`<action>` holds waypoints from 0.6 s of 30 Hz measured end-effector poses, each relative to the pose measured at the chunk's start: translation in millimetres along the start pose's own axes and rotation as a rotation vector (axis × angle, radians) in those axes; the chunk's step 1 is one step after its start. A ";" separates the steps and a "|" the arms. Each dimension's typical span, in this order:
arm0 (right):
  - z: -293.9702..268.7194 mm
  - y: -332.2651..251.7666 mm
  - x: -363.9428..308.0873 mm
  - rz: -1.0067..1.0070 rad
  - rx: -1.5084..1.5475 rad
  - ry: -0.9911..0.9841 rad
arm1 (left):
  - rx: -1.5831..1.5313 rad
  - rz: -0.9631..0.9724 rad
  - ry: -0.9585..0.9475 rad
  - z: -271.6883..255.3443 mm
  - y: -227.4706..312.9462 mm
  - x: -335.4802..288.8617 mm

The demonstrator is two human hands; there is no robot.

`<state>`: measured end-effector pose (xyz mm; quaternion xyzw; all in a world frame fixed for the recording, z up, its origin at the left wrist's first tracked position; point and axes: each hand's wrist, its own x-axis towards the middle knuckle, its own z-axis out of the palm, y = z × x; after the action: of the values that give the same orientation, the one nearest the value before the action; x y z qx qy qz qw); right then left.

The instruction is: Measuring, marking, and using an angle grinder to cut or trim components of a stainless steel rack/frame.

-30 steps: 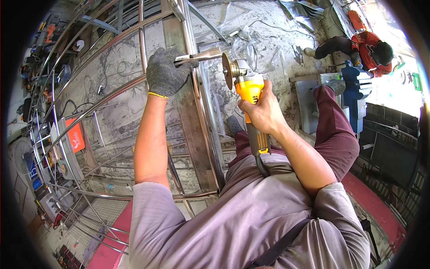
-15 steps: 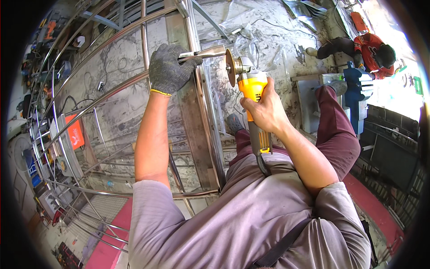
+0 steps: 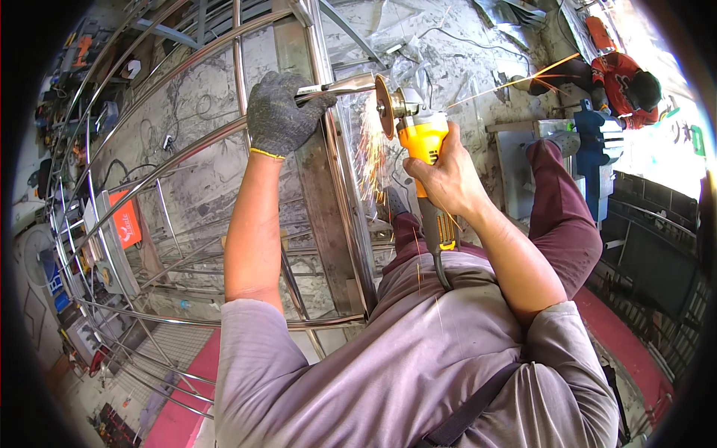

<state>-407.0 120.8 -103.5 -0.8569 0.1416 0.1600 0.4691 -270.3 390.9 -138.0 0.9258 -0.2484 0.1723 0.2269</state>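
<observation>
My left hand (image 3: 284,116), in a dark grey knitted glove with a yellow cuff, is closed around a short shiny metal tube (image 3: 352,84). The tube points right, above a long polished rail of the metal frame (image 3: 340,172). My bare right hand (image 3: 453,178) grips a yellow and black angle grinder (image 3: 423,140), held upright with its cord toward my waist. Its brown disc (image 3: 384,107) meets the right end of the tube. Orange sparks (image 3: 370,153) stream down from the contact, and a few fall over my shirt.
Curved rails of the frame (image 3: 202,138) spread across the left. A blue bench vise (image 3: 594,160) stands at right, and beyond it a person in a red shirt (image 3: 627,89) crouches. A thin cable (image 3: 478,46) trails over the stained floor. An orange box (image 3: 125,219) lies at left.
Sparks now fly from the disc and tube, where none showed before. A bright spark streak crosses toward the upper right. The grinder has shifted slightly; my left hand is nearly still.
</observation>
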 end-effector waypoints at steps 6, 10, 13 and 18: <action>0.9 -0.7 -2.0 -0.002 0.014 -0.013 | 0.022 0.010 0.004 0.1 -2.5 -0.4; -0.7 -2.1 -3.0 0.010 0.050 -0.025 | 0.045 0.020 0.007 2.4 -2.3 -0.5; 0.6 1.7 -2.6 -0.004 -0.001 0.000 | 0.029 0.031 0.010 -0.6 -1.0 1.0; -2.1 -2.2 -1.7 0.005 0.017 -0.018 | 0.003 0.038 0.021 3.8 -3.5 -1.1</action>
<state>-407.4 120.3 -100.0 -0.8511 0.1407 0.1677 0.4771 -268.6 392.1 -142.9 0.9194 -0.2632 0.1869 0.2248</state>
